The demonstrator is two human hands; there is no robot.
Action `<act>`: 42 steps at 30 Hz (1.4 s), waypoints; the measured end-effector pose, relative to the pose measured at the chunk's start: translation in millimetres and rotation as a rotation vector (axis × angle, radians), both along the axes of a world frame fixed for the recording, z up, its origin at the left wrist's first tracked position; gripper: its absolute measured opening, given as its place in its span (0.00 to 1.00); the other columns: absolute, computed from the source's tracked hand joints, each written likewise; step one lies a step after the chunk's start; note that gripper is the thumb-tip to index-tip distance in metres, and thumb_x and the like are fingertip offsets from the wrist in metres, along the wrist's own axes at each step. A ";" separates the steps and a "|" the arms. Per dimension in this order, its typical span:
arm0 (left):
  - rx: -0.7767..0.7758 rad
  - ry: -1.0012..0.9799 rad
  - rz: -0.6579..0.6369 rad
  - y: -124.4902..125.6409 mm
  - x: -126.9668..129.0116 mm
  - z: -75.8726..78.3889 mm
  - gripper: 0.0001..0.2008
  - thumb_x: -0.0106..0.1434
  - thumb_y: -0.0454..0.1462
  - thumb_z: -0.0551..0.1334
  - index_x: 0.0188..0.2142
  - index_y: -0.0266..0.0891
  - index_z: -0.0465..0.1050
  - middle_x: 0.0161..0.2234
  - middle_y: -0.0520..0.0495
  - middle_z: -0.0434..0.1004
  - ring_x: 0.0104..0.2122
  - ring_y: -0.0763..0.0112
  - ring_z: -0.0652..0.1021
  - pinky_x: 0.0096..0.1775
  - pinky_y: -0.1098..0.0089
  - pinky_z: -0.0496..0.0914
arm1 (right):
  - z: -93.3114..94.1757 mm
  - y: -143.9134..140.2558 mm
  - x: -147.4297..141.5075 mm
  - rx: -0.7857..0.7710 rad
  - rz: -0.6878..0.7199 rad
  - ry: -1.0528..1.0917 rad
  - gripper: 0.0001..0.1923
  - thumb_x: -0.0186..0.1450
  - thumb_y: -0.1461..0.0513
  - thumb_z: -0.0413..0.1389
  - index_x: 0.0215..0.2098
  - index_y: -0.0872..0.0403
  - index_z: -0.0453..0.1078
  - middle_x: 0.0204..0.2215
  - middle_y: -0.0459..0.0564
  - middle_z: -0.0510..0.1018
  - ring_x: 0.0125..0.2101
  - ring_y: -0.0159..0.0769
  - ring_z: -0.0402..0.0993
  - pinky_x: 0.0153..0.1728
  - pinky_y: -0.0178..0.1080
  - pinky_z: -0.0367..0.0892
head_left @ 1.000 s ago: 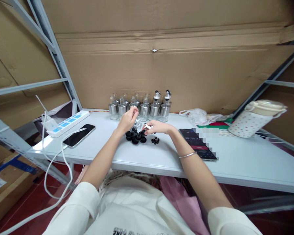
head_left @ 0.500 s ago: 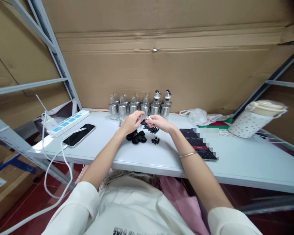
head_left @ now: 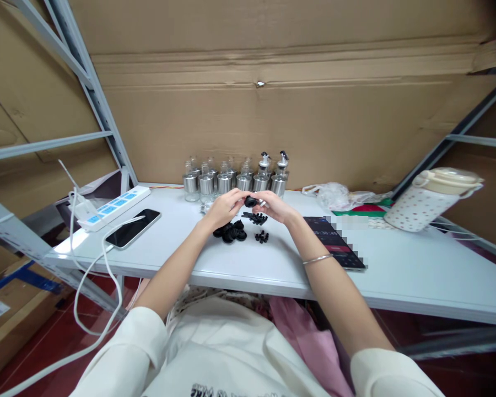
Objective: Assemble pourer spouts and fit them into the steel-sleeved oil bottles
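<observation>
My right hand [head_left: 271, 204] is closed around a bottle pourer with a silver part [head_left: 262, 203], its black round end [head_left: 250, 202] turned towards my left hand. My left hand [head_left: 225, 209] pinches at that black end with its fingertips. Below the hands lies a pile of black rubber stoppers [head_left: 231, 232]. Small black caps [head_left: 262, 237] and short black pieces [head_left: 257, 218] are heaped beside it. Some shiny clear or silver parts [head_left: 205, 206] show partly behind my left hand. Glass bottles with steel sleeves [head_left: 206, 183] stand behind, two of them topped with silver-and-black pourers [head_left: 282, 160].
On the left are a power strip [head_left: 118, 207] and a phone [head_left: 134, 228] with a white cable. On the right lie a dark device showing a timer [head_left: 334, 242], a plastic bag [head_left: 334, 196] and a tilted dotted tumbler [head_left: 425, 201]. Cardboard [head_left: 297, 121] closes off the back.
My hands have come together, and a black round end now shows between them at the silver part in my right hand. The bottles and piles have not moved.
</observation>
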State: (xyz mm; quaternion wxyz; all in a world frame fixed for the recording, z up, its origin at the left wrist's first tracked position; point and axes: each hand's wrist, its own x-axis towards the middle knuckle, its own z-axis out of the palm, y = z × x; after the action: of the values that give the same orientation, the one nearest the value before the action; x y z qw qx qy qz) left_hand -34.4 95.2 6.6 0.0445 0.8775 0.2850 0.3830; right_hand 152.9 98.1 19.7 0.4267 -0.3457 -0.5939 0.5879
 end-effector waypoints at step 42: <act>-0.006 -0.037 0.062 0.2 1.5 -3.0 0.12 0.62 0.34 0.58 0.46 0.40 0.64 0.39 0.49 0.70 0.29 0.76 0.73 0.37 0.74 0.68 | -2.3 -0.5 -7.8 0.009 -0.091 -0.066 0.14 0.53 0.55 0.59 0.29 0.59 0.71 0.19 0.44 0.66 0.21 0.26 0.57 0.23 0.34 0.54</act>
State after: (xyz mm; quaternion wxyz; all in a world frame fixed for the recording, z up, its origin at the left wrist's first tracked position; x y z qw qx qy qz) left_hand -32.9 95.4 3.5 0.0404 0.8610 0.3121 0.3996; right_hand 145.1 97.6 17.4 0.4346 -0.3897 -0.5939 0.5537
